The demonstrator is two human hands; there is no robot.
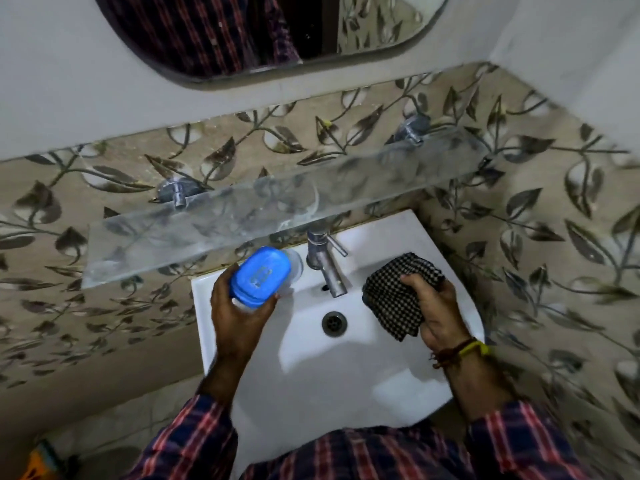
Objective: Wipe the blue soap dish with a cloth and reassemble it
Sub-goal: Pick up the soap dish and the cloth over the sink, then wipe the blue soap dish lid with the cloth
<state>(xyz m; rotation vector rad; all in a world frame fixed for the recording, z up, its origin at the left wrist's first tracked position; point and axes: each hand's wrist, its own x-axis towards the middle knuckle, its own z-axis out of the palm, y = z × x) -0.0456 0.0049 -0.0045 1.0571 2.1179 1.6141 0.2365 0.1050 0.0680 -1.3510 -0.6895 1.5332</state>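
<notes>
My left hand (239, 313) grips the blue soap dish (260, 276) from below, over the left side of the white sink (311, 375). The dish is closed, its lid facing up toward me. A clear plastic piece (294, 265) shows just behind the dish; what it is I cannot tell. My right hand (434, 308) holds a bunched black-and-white checked cloth (394, 296) over the right side of the basin. The two hands are apart, with the tap between them.
A steel tap (327, 263) stands at the back of the sink, with the drain (334, 323) below it. A clear glass shelf (242, 216) juts out above the basin's back edge. A mirror (270, 29) hangs higher up. Leaf-patterned tiled walls close in on both sides.
</notes>
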